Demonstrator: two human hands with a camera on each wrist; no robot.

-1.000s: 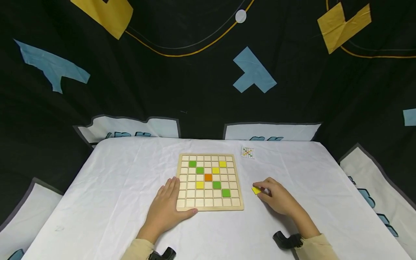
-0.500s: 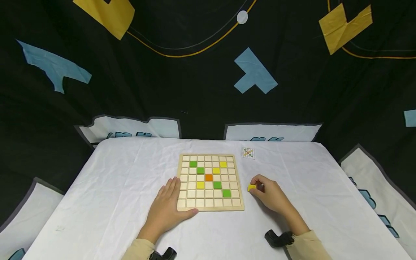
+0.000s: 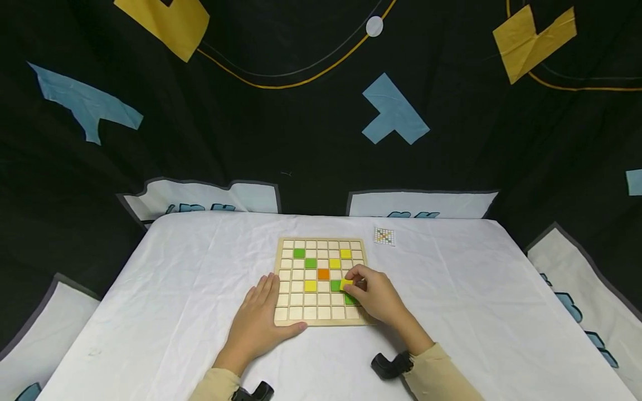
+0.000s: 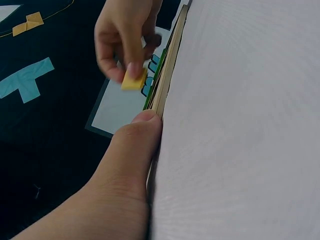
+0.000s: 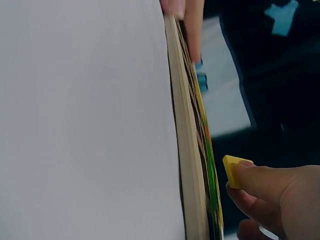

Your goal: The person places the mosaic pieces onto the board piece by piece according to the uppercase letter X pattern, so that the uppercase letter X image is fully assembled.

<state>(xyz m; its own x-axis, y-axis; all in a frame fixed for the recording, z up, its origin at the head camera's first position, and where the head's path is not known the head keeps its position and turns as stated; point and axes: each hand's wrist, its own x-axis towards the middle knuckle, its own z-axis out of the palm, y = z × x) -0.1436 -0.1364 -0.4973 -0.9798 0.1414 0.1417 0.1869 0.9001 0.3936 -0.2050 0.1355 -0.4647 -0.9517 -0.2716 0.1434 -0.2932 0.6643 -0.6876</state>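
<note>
A square wooden grid board (image 3: 321,322) lies on the white-covered table, with green, yellow and orange tiles among its plain cells. My left hand (image 3: 258,320) rests along the board's left side, fingers straight, the thumb at the near edge. Between thumb and fingers my right hand (image 3: 376,295) pinches a yellow square tile (image 3: 345,284) over the board's right part. In the right wrist view that tile (image 5: 234,171) is apart from the board's surface. The right hand hides some cells and part of a green tile (image 3: 350,299).
A small printed card (image 3: 384,236) with a coloured grid pattern lies beyond the board's far right corner. The white tablecloth (image 3: 165,289) extends around the board. A black curtain (image 3: 311,139) with coloured shapes hangs behind the table.
My right hand has carried the yellow tile leftward from the table beside the board to above the board's right part. The left hand has stayed at the board's left side.
</note>
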